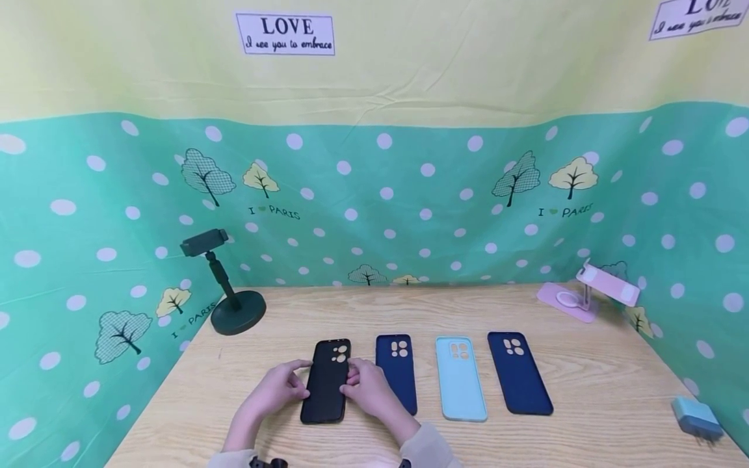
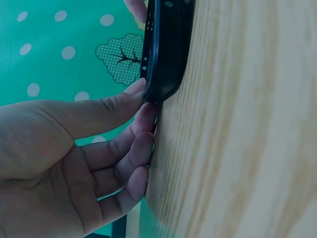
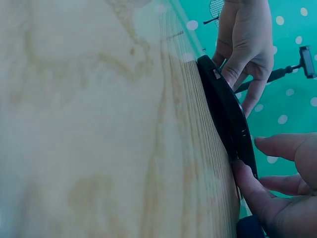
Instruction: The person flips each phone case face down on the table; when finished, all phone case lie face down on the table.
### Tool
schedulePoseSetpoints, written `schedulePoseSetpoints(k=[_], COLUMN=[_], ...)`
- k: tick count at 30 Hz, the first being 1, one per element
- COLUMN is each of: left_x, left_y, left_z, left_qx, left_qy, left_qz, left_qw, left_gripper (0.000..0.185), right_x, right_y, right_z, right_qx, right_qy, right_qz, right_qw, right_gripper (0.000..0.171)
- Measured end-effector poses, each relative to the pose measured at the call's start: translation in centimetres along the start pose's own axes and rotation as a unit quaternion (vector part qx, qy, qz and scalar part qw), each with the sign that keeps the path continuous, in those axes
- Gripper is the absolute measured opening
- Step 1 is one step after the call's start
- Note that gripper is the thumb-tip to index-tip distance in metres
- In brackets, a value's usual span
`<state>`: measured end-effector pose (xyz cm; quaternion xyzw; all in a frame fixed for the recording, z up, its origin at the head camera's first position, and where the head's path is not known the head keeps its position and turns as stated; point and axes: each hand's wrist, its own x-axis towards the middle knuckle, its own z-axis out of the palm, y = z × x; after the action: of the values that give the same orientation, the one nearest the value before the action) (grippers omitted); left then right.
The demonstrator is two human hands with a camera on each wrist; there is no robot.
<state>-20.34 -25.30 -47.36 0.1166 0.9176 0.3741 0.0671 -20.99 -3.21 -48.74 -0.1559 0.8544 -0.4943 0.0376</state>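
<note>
A black phone case (image 1: 325, 383) with camera cutouts near its top right lies on the wooden table in front of me. My left hand (image 1: 277, 389) holds its left edge; in the left wrist view the thumb is on the edge of the case (image 2: 171, 49) and the other fingers bend beneath it. On the opposite long side my right hand (image 1: 370, 389) grips the edge with thumb and fingers. Seen from the right wrist, the black case is raised slightly along one side. My right forearm partly covers a dark blue phone case (image 1: 398, 374) beside it.
Further right lie a light blue phone case (image 1: 461, 380) and another dark blue case (image 1: 519, 374). A black phone stand (image 1: 238, 313) is at the back left, a pink stand (image 1: 608, 286) at the back right. A blue plug adapter (image 1: 696, 418) sits near the right edge.
</note>
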Motion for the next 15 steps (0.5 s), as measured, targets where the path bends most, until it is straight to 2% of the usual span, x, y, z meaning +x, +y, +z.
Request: schedulePoseSetpoints(k=[7, 15], left_x=[0.03, 0.16], left_y=[0.12, 0.07], left_z=[-0.06, 0.0], left_qx=[-0.008, -0.007], left_qy=[-0.007, -0.023], left_qz=[0.007, 0.013], left_qw=[0.9999, 0.9996], left_gripper=[0.054, 0.054], right_x=[-0.02, -0.05], right_y=[0.09, 0.18], right_z=[0.11, 0.13], right_qx=[0.01, 0.062], right_qy=[0.002, 0.015], right_qz=[0.01, 0.012], right_qw=[1.0, 0.998], right_gripper=[0.054, 0.055])
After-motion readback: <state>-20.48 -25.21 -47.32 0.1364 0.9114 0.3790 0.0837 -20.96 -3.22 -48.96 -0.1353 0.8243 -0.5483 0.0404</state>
